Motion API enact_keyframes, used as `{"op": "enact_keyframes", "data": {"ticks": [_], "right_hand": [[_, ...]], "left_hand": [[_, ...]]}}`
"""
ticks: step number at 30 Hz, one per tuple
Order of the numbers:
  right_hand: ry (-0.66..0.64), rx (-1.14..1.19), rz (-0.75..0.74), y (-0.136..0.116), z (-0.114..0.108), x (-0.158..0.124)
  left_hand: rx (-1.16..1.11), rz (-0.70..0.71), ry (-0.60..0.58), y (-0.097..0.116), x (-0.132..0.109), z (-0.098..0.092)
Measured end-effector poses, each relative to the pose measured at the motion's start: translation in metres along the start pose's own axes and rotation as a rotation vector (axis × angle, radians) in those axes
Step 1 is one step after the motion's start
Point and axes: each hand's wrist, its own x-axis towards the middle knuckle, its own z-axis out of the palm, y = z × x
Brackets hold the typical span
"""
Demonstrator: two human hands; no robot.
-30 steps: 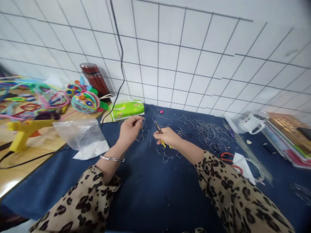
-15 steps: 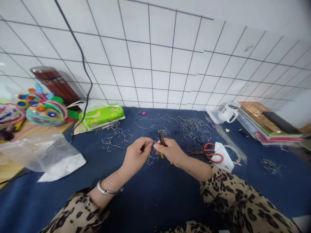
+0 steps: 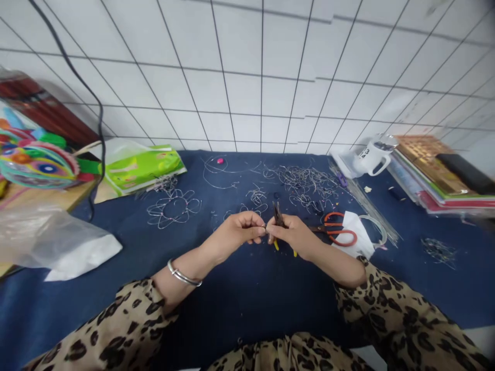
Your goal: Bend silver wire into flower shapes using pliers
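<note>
My left hand (image 3: 240, 230) is closed in a pinch, with a small bit of thin wire (image 3: 264, 226) between thumb and forefinger. My right hand (image 3: 294, 236) wraps round dark-jawed pliers (image 3: 277, 210), whose yellow handle ends stick out below the palm. The jaws point up and away from me, clear of the wire. The fingertips of both hands nearly meet, and right thumb and forefinger are at the wire too. Just beyond my left hand lie wire loops (image 3: 253, 207), partly hidden by it. A flower-shaped wire frame (image 3: 174, 208) rests further left on the dark blue cloth (image 3: 216, 309).
Tangled wire pieces (image 3: 309, 180) lie at the back. To the right are orange-handled scissors (image 3: 340, 237), straight wires (image 3: 367, 206), a white mug (image 3: 373, 157) and stacked books (image 3: 436, 180). At left sit a green tissue pack (image 3: 145, 170) and a plastic bag (image 3: 65, 237).
Both hands have moved to the right over the cloth, and their fingertips are closer together. The pliers went along in my right hand. My view has shifted, so the background stands elsewhere.
</note>
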Motion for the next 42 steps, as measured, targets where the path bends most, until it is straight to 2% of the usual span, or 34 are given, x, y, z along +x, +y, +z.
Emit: {"op": "enact_keyframes", "data": {"ticks": [4, 7, 14, 25, 32, 36, 39, 42], "right_hand": [[-0.037, 0.111, 0.075, 0.01, 0.002, 0.005], [-0.024, 0.085, 0.059, 0.012, 0.006, 0.006], [0.042, -0.058, -0.005, 0.014, 0.009, 0.003], [0.044, -0.051, -0.038, 0.014, 0.011, 0.003], [0.059, -0.19, -0.036, 0.011, 0.006, 0.005], [0.003, -0.222, -0.009, 0.007, 0.005, 0.005], [-0.038, -0.025, 0.08, 0.006, 0.003, 0.006], [-0.108, 0.405, 0.232, 0.006, -0.001, 0.006]], "left_hand": [[-0.179, -0.085, -0.015, -0.014, 0.001, 0.0], [-0.255, -0.116, -0.025, -0.017, -0.003, -0.002], [-0.339, -0.127, -0.016, -0.016, -0.009, 0.007], [-0.419, -0.132, -0.002, -0.027, -0.008, 0.015], [-0.271, -0.04, 0.001, -0.021, -0.008, 0.011], [-0.167, -0.007, -0.022, -0.019, -0.008, 0.007], [-0.125, 0.052, 0.036, -0.017, -0.009, 0.004], [-0.114, 0.148, 0.181, -0.015, -0.009, 0.002]]}}
